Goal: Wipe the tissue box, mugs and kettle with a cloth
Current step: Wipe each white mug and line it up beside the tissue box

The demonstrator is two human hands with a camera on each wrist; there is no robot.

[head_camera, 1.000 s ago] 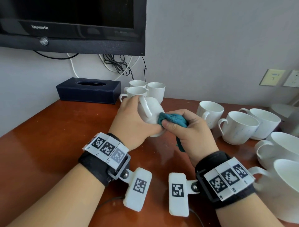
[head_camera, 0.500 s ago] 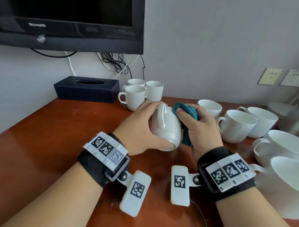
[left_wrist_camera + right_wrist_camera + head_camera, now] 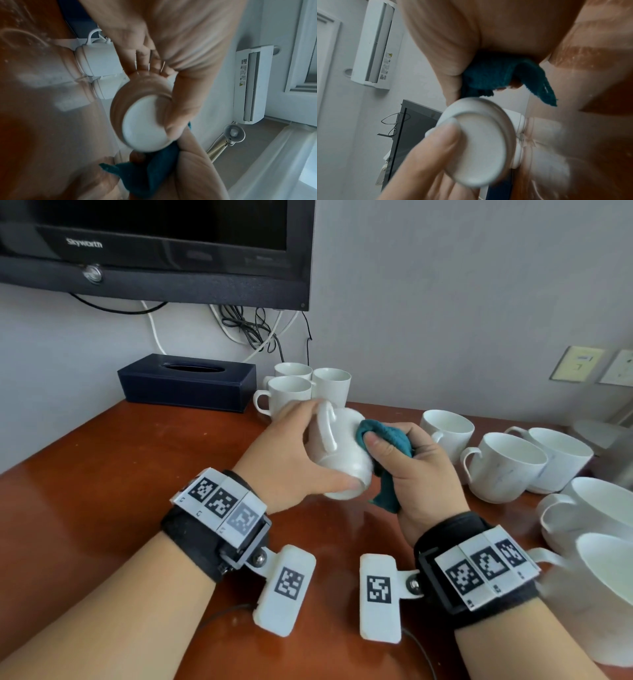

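My left hand point(image 3: 298, 453) grips a white mug point(image 3: 339, 453) tipped on its side above the table, base toward me, handle on top. Its round base point(image 3: 145, 124) fills the left wrist view, and the same base point(image 3: 481, 146) shows in the right wrist view with my left thumb across it. My right hand point(image 3: 411, 467) holds a bunched teal cloth point(image 3: 387, 440) and presses it against the mug's right side. The cloth point(image 3: 496, 75) hangs below the right palm. A dark blue tissue box point(image 3: 186, 383) stands at the back left by the wall. No kettle is clearly visible.
Three white mugs point(image 3: 291, 395) cluster behind my hands next to the tissue box. Several larger white mugs point(image 3: 503, 467) line the right side of the brown table point(image 3: 85, 491). A black television point(image 3: 154, 251) hangs above with cables; wall sockets point(image 3: 575, 368) sit at right.
The left hand has turned the mug, so its handle now faces up and its base faces me. The right hand has slid the cloth along the mug's side.
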